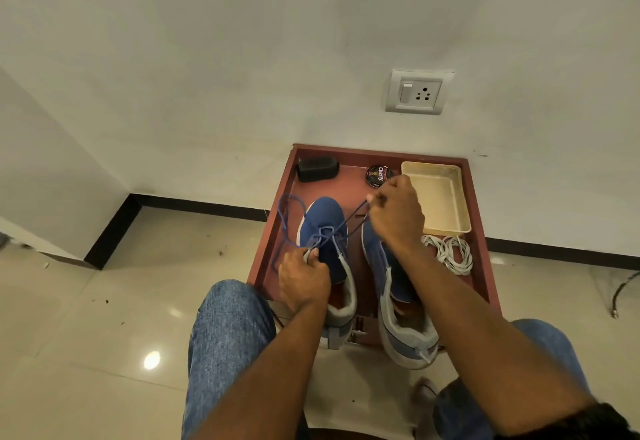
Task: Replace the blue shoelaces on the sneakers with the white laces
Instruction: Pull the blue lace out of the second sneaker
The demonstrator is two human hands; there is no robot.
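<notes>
left hand [304,280] curled round the grey tongue/collar edge of the left sneaker [325,232], pinning it on the red-brown counter [479,249]. right hand [398,213] raised over the toe of the right sneaker [391,277], thumb and fingers pinching the blue shoelace [346,223], which runs taut down-left to the left sneaker's front eyelets. slack loop of the same lace lies off the left sneaker's toe, toward the counter's left edge. right forearm crosses and hides most of the right sneaker's upper. white laces [450,252] bundled on the counter just right of the right sneaker, untouched. behind them a cream tray [460,197]; polish tin [378,175] and black brush [317,169] along the back edge. wall socket [415,91] above.
</notes>
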